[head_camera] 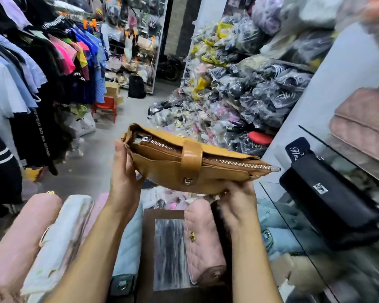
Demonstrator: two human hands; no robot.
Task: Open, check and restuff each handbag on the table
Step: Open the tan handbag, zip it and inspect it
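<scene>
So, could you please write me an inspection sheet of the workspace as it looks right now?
Surface: table, only a dark streaked patch shows between bags.
Job's things: tan handbag held up, zip looks shut, tab over it; black handbag on the glass top at right; pink handbag, white handbag and pale blue handbag lying on the table.
Clutter: nothing seen.
Hands: left hand holds the tan handbag's left end; right hand supports it from below, fingers hidden.
Cables: nothing seen.
Surroundings: clothes rack left, heap of plastic-wrapped packs right, red chair on the floor.
</scene>
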